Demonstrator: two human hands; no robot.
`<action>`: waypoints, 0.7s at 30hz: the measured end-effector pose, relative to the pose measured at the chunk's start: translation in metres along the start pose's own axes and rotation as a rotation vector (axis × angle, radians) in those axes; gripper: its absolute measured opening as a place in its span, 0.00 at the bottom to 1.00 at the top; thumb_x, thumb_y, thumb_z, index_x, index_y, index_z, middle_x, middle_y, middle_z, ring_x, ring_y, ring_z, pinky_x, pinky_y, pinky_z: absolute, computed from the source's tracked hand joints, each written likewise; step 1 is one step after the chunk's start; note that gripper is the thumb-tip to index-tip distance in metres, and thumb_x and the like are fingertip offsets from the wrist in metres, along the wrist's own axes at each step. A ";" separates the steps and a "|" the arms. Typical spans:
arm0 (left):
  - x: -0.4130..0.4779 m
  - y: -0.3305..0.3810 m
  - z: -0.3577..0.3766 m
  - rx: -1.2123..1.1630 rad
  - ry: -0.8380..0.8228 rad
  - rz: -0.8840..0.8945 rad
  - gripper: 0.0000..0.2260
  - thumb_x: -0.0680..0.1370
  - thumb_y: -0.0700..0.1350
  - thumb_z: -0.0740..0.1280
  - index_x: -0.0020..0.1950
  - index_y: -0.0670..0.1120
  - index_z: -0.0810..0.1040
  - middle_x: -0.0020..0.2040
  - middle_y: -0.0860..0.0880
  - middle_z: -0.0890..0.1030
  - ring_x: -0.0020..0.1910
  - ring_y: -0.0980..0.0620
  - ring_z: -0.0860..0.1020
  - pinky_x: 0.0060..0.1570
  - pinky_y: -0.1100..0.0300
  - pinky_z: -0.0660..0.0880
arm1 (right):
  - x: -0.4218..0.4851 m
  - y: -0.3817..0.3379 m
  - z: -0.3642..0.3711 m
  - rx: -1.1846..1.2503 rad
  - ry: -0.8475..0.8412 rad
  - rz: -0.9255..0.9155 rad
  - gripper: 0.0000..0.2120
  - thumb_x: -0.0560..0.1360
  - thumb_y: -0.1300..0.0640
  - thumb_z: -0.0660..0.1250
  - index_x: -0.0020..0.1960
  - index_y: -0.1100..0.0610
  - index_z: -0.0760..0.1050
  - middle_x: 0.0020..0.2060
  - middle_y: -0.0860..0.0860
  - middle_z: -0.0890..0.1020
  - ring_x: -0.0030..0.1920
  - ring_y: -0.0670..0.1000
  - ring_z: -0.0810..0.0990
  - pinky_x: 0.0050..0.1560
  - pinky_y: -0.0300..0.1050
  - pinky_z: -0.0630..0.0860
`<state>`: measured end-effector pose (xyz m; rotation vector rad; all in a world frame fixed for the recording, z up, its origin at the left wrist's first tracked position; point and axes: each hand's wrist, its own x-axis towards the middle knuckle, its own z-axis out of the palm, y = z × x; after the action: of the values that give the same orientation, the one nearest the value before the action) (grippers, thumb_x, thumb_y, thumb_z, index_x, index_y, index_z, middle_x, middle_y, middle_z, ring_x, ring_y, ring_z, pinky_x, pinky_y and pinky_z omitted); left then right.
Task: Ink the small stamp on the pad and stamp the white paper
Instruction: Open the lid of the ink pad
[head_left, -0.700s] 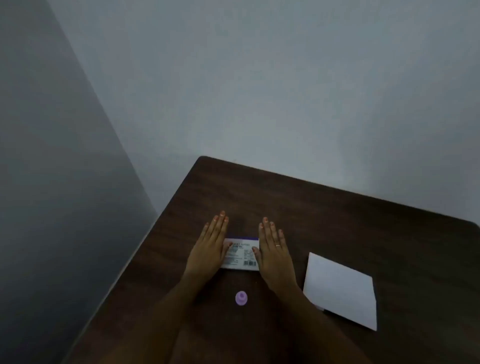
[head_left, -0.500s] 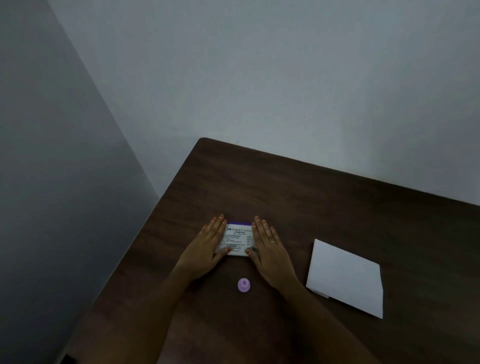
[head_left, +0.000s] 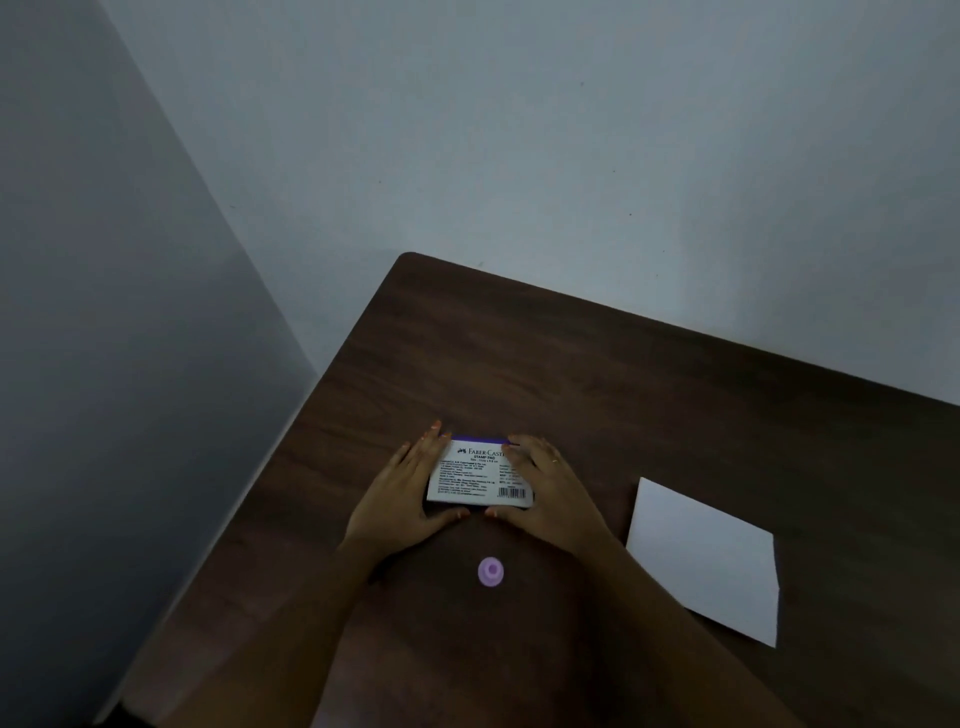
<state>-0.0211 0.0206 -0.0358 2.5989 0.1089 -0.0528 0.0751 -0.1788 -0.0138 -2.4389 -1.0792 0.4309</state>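
A closed stamp pad (head_left: 475, 475) with a white printed label lies on the dark wooden table (head_left: 649, 395). My left hand (head_left: 397, 493) grips its left side, thumb under the near edge. My right hand (head_left: 553, 488) grips its right side the same way and covers part of the label. The small pink round stamp (head_left: 490, 571) stands on the table just in front of the pad, between my forearms, untouched. The white paper (head_left: 706, 561) lies flat to the right of my right arm.
Grey walls meet at a corner behind the table's far left corner (head_left: 410, 257). The table's left edge (head_left: 249, 499) runs diagonally close to my left arm.
Both hands have gone from lying flat beside the pad to closing around its two sides, thumbs tucked at the near edge. The view has shifted slightly.
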 end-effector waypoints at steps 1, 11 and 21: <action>0.000 0.001 -0.001 -0.043 0.017 -0.032 0.43 0.68 0.65 0.65 0.71 0.60 0.38 0.74 0.57 0.48 0.69 0.62 0.50 0.69 0.61 0.48 | 0.003 -0.001 -0.007 0.048 -0.012 0.019 0.36 0.69 0.41 0.67 0.71 0.54 0.59 0.72 0.52 0.61 0.71 0.50 0.57 0.70 0.45 0.52; -0.002 0.008 0.002 -0.111 0.000 -0.072 0.45 0.66 0.67 0.64 0.69 0.63 0.34 0.76 0.52 0.53 0.70 0.60 0.51 0.67 0.59 0.51 | 0.049 0.001 -0.042 0.524 0.333 0.323 0.10 0.77 0.58 0.59 0.56 0.55 0.74 0.55 0.54 0.78 0.53 0.46 0.75 0.53 0.40 0.72; 0.005 -0.005 0.002 -0.026 -0.020 -0.044 0.44 0.69 0.67 0.61 0.70 0.55 0.34 0.73 0.56 0.41 0.70 0.61 0.44 0.68 0.63 0.38 | 0.096 0.014 -0.016 0.183 0.354 0.336 0.07 0.72 0.66 0.65 0.49 0.64 0.79 0.51 0.61 0.77 0.52 0.60 0.73 0.53 0.49 0.67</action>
<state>-0.0171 0.0247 -0.0402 2.5690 0.1582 -0.0920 0.1535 -0.1190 -0.0172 -2.4116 -0.4650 0.1767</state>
